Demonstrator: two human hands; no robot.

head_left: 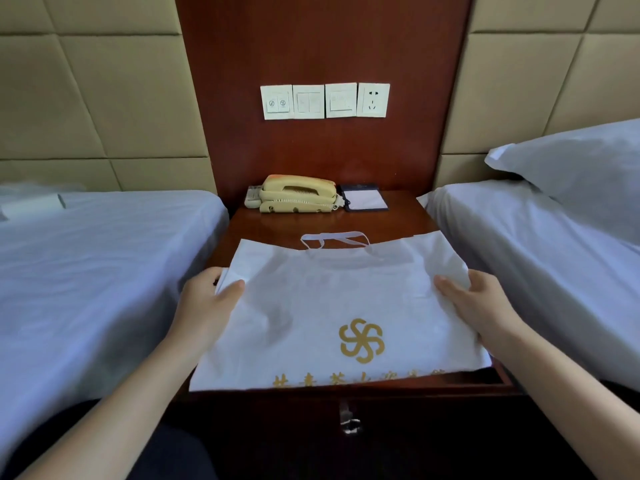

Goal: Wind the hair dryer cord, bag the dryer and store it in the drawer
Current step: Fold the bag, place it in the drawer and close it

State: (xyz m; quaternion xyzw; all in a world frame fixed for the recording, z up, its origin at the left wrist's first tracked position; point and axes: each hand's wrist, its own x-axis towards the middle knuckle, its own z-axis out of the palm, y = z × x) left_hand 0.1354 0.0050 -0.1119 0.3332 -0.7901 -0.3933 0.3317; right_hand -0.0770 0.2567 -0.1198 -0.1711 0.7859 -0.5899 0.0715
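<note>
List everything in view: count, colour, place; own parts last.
white fabric bag with gold logo: one, white, over nightstand's front
dark wooden nightstand: one, brown, between beds
drawer front with metal handle: one, dark, below bag
beige corded telephone: one, beige, nightstand's back
notepad in dark holder: one, white, beside telephone
white wall plates: four, white, panel above
white-sheeted beds: two, white, either side
white pillow: one, white, right bed
left hand grip: one, bag's left edge
right hand grip: one, bag's right edge
</note>
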